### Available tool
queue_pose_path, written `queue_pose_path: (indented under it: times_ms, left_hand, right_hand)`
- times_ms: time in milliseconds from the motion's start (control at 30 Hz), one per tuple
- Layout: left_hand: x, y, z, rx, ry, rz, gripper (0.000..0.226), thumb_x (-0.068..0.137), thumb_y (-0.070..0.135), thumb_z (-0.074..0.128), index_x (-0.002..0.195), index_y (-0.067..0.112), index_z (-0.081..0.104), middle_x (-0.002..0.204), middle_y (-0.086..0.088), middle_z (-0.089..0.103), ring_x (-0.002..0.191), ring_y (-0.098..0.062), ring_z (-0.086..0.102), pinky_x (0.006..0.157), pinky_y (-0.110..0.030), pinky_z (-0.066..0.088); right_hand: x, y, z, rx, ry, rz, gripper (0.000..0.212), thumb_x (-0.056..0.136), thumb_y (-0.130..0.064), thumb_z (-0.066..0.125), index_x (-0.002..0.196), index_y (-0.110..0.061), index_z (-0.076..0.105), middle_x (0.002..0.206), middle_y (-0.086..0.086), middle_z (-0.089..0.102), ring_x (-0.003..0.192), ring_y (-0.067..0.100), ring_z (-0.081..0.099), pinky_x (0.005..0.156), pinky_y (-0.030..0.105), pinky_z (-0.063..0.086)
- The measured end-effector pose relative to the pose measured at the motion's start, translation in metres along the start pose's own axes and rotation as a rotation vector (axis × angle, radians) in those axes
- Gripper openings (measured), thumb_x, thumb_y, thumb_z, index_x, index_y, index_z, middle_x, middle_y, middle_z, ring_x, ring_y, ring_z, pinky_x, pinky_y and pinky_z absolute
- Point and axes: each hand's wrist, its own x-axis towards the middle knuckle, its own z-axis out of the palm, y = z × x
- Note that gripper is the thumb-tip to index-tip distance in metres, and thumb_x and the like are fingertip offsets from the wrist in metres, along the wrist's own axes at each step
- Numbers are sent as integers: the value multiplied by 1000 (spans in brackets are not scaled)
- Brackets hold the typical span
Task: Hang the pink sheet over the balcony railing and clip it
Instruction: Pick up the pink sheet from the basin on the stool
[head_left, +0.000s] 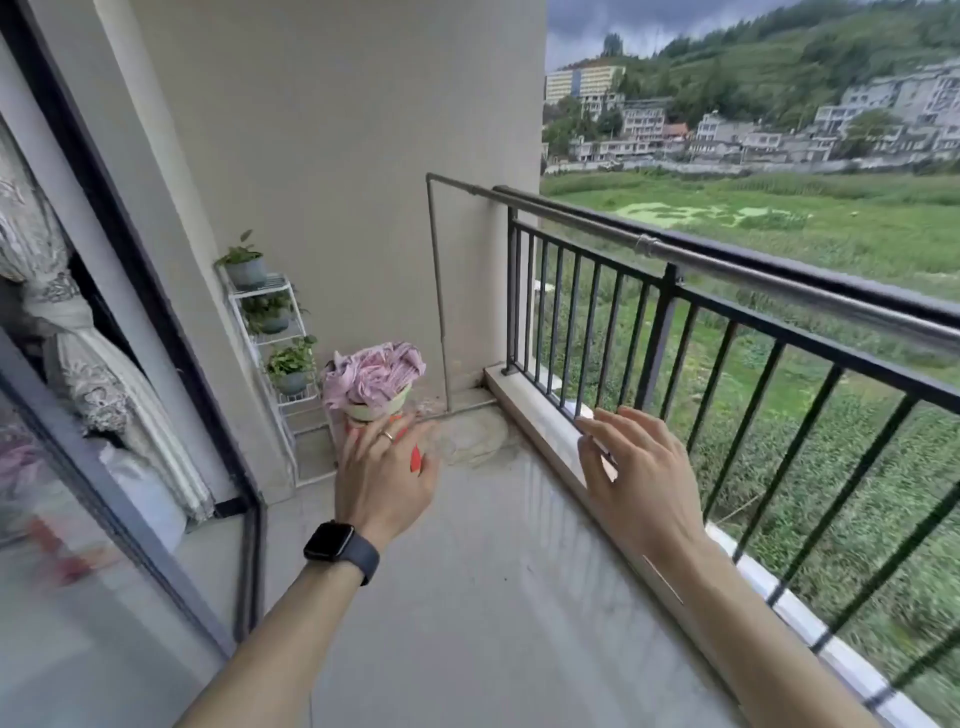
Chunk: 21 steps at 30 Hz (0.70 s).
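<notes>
The pink sheet (371, 375) lies bunched up in a pale-rimmed, orange basket (375, 411) on the balcony floor near the far corner. My left hand (383, 470), with a dark watch on the wrist, is stretched out in front of the basket with fingers relaxed, holding nothing. My right hand (641, 470) hovers open above the low ledge beside the black balcony railing (670, 306). A grey metal rod (727, 267) runs along the inside of the railing's top. No clip is visible.
A white tiered plant stand (272, 332) with three potted plants stands against the beige wall at the far left. A dark-framed sliding glass door (156, 374) with a curtain behind it lines the left side. A raised white ledge (524, 410) runs under the railing.
</notes>
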Motion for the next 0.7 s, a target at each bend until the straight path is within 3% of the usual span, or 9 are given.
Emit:
queue_pose_path:
  times_ms: [367,700]
  left_hand:
    - [-16,-34,45,-6,-61,-97,43,78,28,54,116,20,72,124,-7,68,117,-30,59,102,-43,45]
    - [69,-111,91,81,-166,-158,41,84,25,63,125,27,66,135,-1,60,128,-25,50,105,-39,38]
  right_hand:
    - [-5,11,68,-6,-285,21,35,101,-38,47,127,-29,68,131,-9,66,131,23,51,108,42,39]
    - [76,-11,177,27,-388,40,33,101,-39,49,128,-35,66,131,-15,65,135,19,47,109,38,35]
